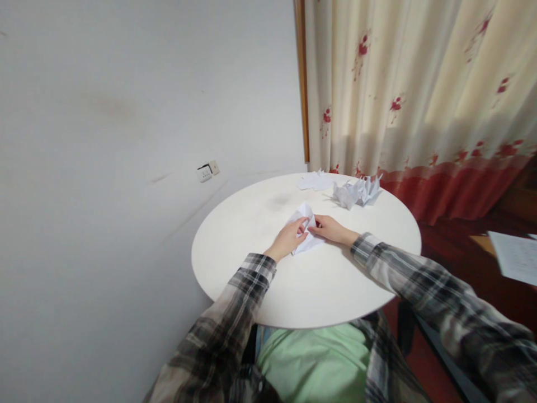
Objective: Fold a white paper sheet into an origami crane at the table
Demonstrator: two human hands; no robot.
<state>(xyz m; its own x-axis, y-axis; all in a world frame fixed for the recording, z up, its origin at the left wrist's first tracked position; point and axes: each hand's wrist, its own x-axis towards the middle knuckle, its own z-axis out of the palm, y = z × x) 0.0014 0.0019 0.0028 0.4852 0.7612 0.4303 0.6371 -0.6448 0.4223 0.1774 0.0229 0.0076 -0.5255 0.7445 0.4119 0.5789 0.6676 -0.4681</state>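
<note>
A white folded sheet of paper [308, 243] lies on the round white table [243, 235], with both hands on it. My left hand [290, 237] grips its left side, thumb and fingers bent over the fold. From the right, my right hand [331, 228] pinches the paper's opposite edge near its middle. The two hands almost meet over the paper, so part of the folds is hidden. Its upper corner points away from me, and a lower flap shows below my fingers.
Several folded white paper pieces, like cranes [356, 192], cluster at the table's far right. Flat white sheets [315, 180] lie at the far edge. A wall with a socket [205, 173] stands left, a flowered curtain [419, 101] behind. Printed paper [516, 254] lies off to the right.
</note>
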